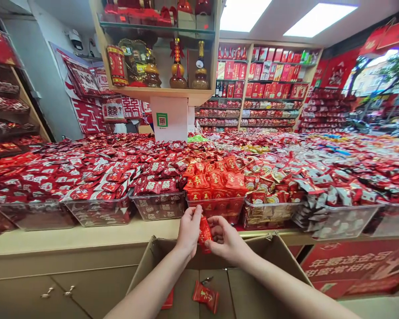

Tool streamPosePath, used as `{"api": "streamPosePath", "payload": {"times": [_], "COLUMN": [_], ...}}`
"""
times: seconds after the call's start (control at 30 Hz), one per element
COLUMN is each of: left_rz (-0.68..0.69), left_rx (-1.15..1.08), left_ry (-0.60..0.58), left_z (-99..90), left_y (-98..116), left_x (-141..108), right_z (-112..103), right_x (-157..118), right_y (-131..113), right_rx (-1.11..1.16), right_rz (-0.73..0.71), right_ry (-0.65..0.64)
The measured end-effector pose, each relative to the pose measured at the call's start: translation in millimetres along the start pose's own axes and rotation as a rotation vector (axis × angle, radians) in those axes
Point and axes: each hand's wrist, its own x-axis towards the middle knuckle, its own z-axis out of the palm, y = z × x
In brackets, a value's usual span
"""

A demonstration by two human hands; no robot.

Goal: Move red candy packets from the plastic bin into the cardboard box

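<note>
A small red wrapped candy packet (204,232) with gold characters is held up over an open cardboard box (269,252). My left hand (187,235) is closed on its left side, thumb toward the top. From the right, my right hand (231,241) pinches the lower edge with its thumb, the other fingers curled. Below, inside the box, lies a similar red packet (205,297), and part of another red item (168,300) shows beside my left forearm. Just behind my hands, a clear plastic bin (216,212) is heaped with matching red packets (216,179).
Clear bins of dark red packets (158,186) and gold-and-red packets (272,181) flank the red ones along the counter edge (119,233). A display cabinet (159,91) with bottles hangs above the heaped candy. Cupboard doors (36,292) are at the lower left.
</note>
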Motion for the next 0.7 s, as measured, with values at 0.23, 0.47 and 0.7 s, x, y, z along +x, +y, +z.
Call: {"api": "streamPosePath", "payload": {"times": [0.23,0.47,0.7], "left_rz": [-0.099,-0.062,-0.010], "left_rx": [0.137,0.249,0.270], "left_ry": [-0.357,-0.410,-0.317], "left_z": [-27.3,-41.7,-42.0], "left_y": [-0.9,-25.6,-31.1], "left_x": [-5.5,11.9,6.3], "right_z": [-18.9,-16.9,-9.6], "right_x": [12.7,14.4,15.1], "right_y": [3.3,27.2,25.5], "right_rx": [0.167,-0.059,-0.384], "right_rz": [0.038,0.035,-0.089], "right_ry": [0.012,-0.022,0.183]}}
